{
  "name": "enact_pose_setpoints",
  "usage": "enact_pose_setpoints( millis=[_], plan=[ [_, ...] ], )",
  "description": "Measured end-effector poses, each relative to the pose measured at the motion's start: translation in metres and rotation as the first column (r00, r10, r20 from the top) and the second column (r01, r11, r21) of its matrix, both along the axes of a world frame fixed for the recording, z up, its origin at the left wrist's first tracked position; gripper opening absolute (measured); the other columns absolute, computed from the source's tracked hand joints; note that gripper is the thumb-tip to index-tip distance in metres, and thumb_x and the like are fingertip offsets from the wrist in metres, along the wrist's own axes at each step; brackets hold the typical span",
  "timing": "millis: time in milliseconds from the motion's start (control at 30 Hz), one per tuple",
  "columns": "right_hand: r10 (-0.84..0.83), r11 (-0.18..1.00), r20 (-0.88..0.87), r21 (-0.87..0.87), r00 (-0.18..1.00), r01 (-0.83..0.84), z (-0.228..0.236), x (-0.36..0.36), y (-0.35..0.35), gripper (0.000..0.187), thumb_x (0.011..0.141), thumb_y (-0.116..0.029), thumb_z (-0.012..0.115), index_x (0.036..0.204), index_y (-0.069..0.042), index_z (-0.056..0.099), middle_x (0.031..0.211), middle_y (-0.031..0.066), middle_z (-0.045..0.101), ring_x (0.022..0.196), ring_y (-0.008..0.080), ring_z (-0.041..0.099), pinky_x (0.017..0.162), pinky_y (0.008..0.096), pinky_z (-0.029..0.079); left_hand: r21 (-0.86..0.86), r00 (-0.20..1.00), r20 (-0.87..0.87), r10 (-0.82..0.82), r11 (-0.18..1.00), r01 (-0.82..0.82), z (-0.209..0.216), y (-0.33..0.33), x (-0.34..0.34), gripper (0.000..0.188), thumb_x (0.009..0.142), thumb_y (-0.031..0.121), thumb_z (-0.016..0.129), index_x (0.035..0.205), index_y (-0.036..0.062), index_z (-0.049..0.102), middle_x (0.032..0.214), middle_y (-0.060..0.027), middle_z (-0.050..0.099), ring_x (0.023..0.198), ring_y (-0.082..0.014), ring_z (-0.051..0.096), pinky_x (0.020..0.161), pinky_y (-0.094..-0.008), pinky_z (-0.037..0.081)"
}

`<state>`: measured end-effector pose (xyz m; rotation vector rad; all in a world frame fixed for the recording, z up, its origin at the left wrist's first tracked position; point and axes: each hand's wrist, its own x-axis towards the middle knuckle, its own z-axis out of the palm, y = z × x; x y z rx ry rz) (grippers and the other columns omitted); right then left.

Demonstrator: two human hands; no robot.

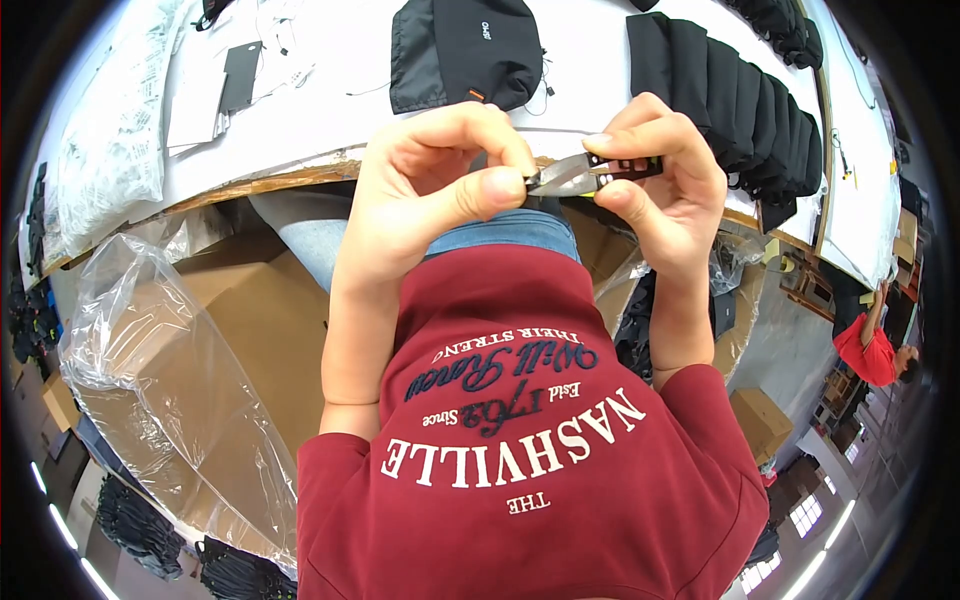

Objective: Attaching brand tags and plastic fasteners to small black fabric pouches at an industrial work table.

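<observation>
My right hand (675,190) is closed round a pair of thread snips (570,178) with black handles and silver blades. The blades point left, toward my left hand (415,185). Thumb and forefinger of that left hand pinch together on a small black piece (532,184) at the blade tips; its kind is too small to make out. Both hands are raised over my lap, at the table's near edge. Just beyond them a black fabric drawstring pouch (485,55) lies flat on the white table (330,110), thin cords at its sides.
Several black pouches (740,110) overlap in a row at the right. White papers (195,115), a dark card (241,76) and a plastic-wrapped bundle (105,130) lie at the left. Below the table stands a plastic-lined cardboard box (265,330). A person in red (865,350) is far right.
</observation>
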<state>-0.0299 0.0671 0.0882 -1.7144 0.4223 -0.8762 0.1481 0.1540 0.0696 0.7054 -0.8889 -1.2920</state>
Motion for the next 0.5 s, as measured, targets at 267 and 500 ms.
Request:
enact_pose_setpoints(
  millis=[267,500],
  plan=[
    [-0.008,1.000,-0.025,0.021,1.000,0.009,-0.0011,0.0000,0.0019,0.025,0.070,-0.010,0.076,0.089,0.001,0.064,0.077,0.0059,0.059,0.068,0.0113,0.052,0.060,0.0223,0.040,0.001,1.000,-0.011,-0.014,1.000,0.014,-0.0018,-0.0012,0.0000,0.026,0.081,0.025,0.067,0.075,0.0034,0.054,0.063,-0.0001,0.044,0.063,-0.0112,0.036,0.065,-0.0274,0.031],
    [-0.008,0.998,-0.015,0.054,1.000,0.009,-0.0021,0.0004,0.0041,0.023,0.072,-0.009,0.075,0.089,0.001,0.064,0.074,0.0051,0.056,0.065,0.0109,0.048,0.058,0.0226,0.038,0.010,1.000,0.008,-0.013,1.000,0.013,-0.0014,-0.0005,0.0012,0.027,0.080,0.026,0.068,0.074,0.0039,0.054,0.063,-0.0001,0.044,0.064,-0.0119,0.036,0.069,-0.0290,0.033]
  ],
)
